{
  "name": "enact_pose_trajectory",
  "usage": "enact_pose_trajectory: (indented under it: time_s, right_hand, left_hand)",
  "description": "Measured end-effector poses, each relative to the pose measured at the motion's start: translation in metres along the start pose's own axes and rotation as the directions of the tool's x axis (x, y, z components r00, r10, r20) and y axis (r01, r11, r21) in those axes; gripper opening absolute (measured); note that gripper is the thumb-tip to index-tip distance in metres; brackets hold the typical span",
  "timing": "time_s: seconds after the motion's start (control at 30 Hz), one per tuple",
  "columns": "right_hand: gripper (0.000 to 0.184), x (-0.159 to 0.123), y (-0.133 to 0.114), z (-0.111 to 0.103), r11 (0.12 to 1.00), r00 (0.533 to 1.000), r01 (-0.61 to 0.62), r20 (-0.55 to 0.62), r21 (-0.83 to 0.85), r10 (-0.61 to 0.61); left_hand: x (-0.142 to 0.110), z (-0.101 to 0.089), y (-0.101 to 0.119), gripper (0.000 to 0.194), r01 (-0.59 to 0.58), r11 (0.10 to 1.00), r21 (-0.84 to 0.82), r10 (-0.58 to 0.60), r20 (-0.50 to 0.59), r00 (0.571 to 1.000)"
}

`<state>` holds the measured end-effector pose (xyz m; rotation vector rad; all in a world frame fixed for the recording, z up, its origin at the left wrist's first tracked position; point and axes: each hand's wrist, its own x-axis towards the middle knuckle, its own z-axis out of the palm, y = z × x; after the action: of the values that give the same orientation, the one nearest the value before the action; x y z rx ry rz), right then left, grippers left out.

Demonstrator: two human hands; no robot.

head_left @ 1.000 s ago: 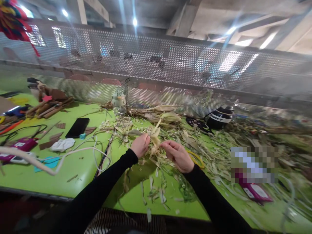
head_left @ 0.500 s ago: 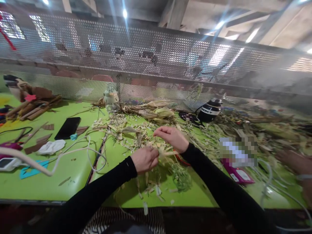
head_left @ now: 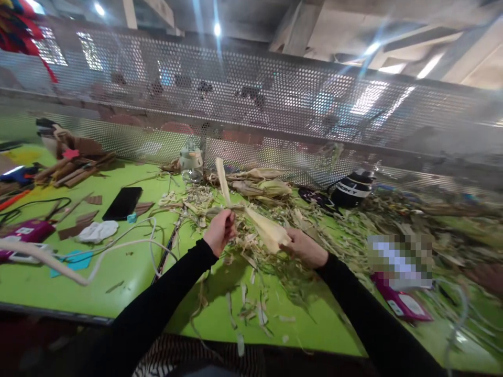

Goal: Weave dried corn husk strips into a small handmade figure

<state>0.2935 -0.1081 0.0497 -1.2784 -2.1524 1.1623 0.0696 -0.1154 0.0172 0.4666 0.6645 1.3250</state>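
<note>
My left hand (head_left: 220,230) is closed in a pinch over the pile, thumb and fingers pressed on a pale corn husk strip (head_left: 222,180) that sticks up above it. Closed on the lower end of a broad, cream-coloured corn husk (head_left: 268,229) is my right hand (head_left: 305,248). This husk slants up to a narrow end near my left fingers; whether it joins the strip there I cannot tell. Beneath both hands lie shredded husk scraps (head_left: 251,246) on the green table (head_left: 212,309). A bundle of whole dried husks (head_left: 271,186) lies just behind.
A perforated metal screen (head_left: 243,110) stands along the back. Before it are a clear bottle (head_left: 191,163) and a black bottle (head_left: 351,189). A phone (head_left: 122,203), white tissue (head_left: 97,231) and cables lie left. At right are a magenta device (head_left: 404,301) and another person's hand (head_left: 485,277).
The broad husk now stretches between my hands. My right hand has moved right and down, my left slightly up and left. The green tangle near my right wrist is no longer in plain view.
</note>
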Motion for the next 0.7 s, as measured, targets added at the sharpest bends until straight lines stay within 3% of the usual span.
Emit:
enact_pose_trajectory:
  time_s: [0.03,0.13,0.2,0.23,0.27,0.33,0.4,0.47,0.6,0.7]
  right_hand:
    - [0.044,-0.003,0.002,-0.013,0.999,0.999,-0.021,0.028,-0.034,0.022]
    - [0.046,-0.011,0.013,-0.046,0.903,0.989,-0.058,0.096,-0.426,0.109]
    - [0.051,-0.014,0.018,-0.051,0.704,0.991,-0.131,-0.098,-0.698,0.087]
    - [0.052,-0.014,0.019,-0.045,0.648,0.986,-0.143,-0.161,-0.748,0.032]
    - [0.051,-0.012,0.018,-0.035,0.663,0.991,-0.085,-0.132,-0.743,-0.02]
    - [0.049,-0.004,0.01,-0.005,0.793,0.99,0.066,-0.061,-0.606,-0.129]
    - [0.044,0.012,-0.002,0.026,0.871,0.959,0.156,-0.138,-0.467,-0.246]
    - [0.037,0.03,-0.012,0.047,0.922,0.926,0.192,-0.25,-0.337,-0.284]
    - [0.032,0.052,-0.021,0.056,0.955,0.935,0.217,-0.239,-0.204,-0.264]
    - [0.026,0.047,-0.023,0.051,0.96,0.919,0.242,-0.284,-0.142,-0.274]
  left_hand:
    - [0.001,-0.001,0.002,0.028,-0.029,0.999,-0.017,0.029,-0.02,0.999]
    - [0.001,0.0,0.007,0.026,-0.081,0.995,-0.054,0.079,-0.042,0.996]
    - [0.0,0.003,0.008,0.026,-0.087,0.994,-0.06,0.085,-0.026,0.996]
    - [-0.001,0.004,0.007,0.025,-0.087,0.994,-0.059,0.086,-0.015,0.996]
    - [-0.003,0.005,0.005,0.025,-0.088,0.995,-0.056,0.088,-0.002,0.996]
    - [-0.005,0.006,0.001,0.025,-0.088,0.995,-0.038,0.089,0.035,0.995]
    - [-0.007,0.006,-0.002,0.026,-0.078,0.997,0.0,0.078,0.082,0.994]
    - [-0.009,0.005,-0.005,0.027,-0.053,0.997,0.06,0.045,0.124,0.991]
    - [-0.012,0.002,-0.008,0.029,-0.029,0.972,0.233,-0.006,0.15,0.989]
    - [-0.012,-0.001,-0.009,0.031,-0.108,0.935,0.337,0.053,0.169,0.984]
